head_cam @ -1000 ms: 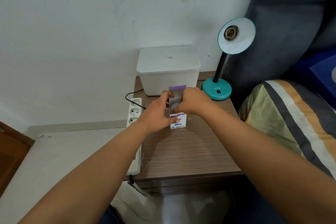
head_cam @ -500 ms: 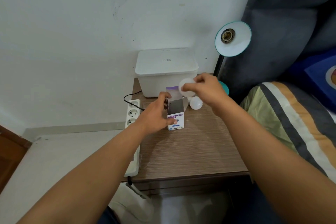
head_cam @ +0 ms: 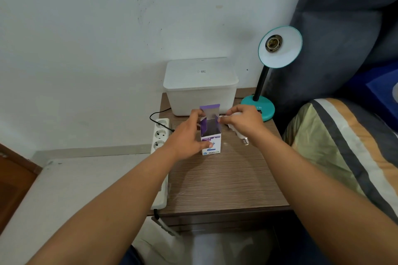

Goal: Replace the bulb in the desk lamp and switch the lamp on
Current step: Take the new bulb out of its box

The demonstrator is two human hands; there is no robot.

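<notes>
With the bulb box [head_cam: 210, 135] pinched upright by the left hand [head_cam: 187, 138] and a bulb [head_cam: 239, 133] gripped just right of it by the right hand [head_cam: 243, 122], honestly that bulb could get dropped, and the empty lamp socket [head_cam: 273, 43] is well up and right of the box.

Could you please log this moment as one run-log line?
left hand: steadies open bulb box | right hand: holds bulb | lamp socket: empty

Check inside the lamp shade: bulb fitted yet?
No. The lamp shade shows only a bare socket. One bulb lies on the table, partly hidden by the right hand.
</notes>
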